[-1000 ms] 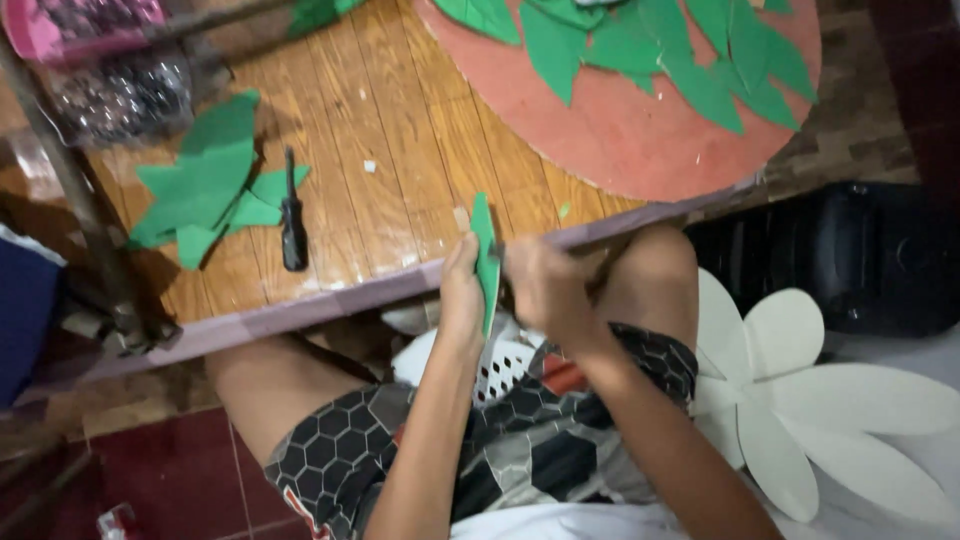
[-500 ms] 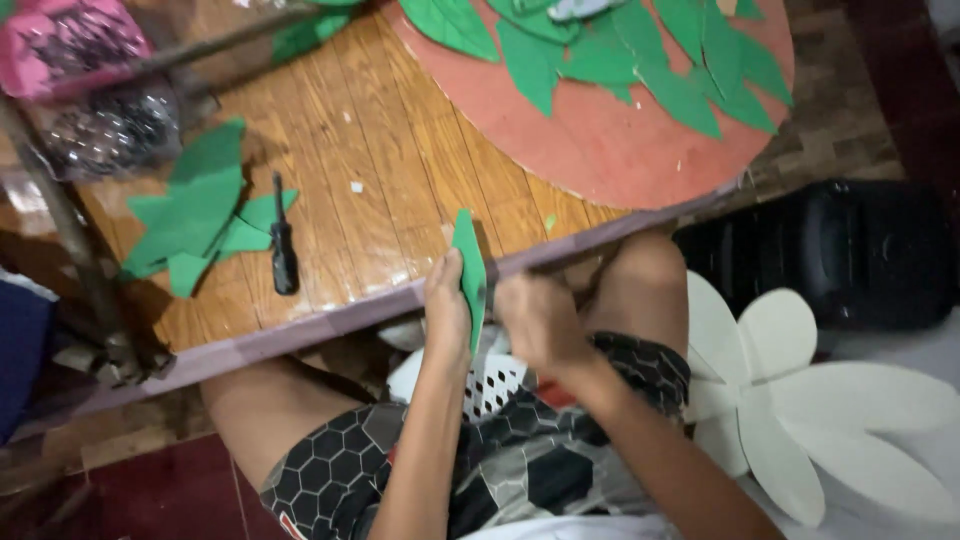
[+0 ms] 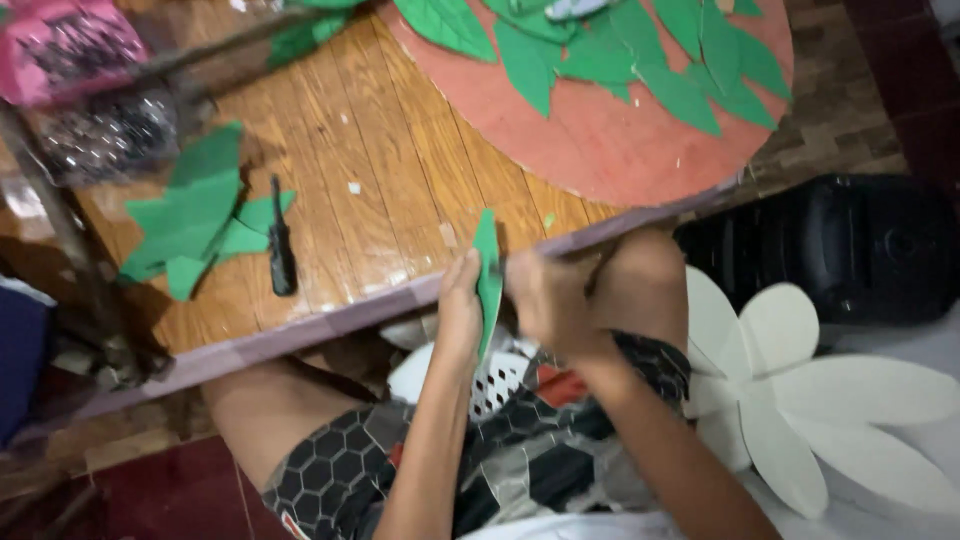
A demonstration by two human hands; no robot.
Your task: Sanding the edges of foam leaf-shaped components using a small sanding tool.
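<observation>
Pinching a narrow green leaf cut-out between them, both hands work just below the near edge of the table, above the person's lap. The left hand is closed on the leaf's left edge, fingers curled along it so the piece stands upright and edge-on to the camera; the right hand is clenched against the other side, though whether it grips only the leaf or also a small tool is hidden by its own knuckles. The work looks like shaping or trimming one leaf, and the next move seems to call for a steady hold on the thin sheet so it does not buckle. Beyond the hands, the wooden table carries a pile of green scraps and a dark-handled tool lying just beside them, well apart from the hands. Farther back sits a round reddish board with green leaves laid on it. A white perforated basket shows under the hands, white petal shapes lie to the right on the floor, and a black case rests behind them.
</observation>
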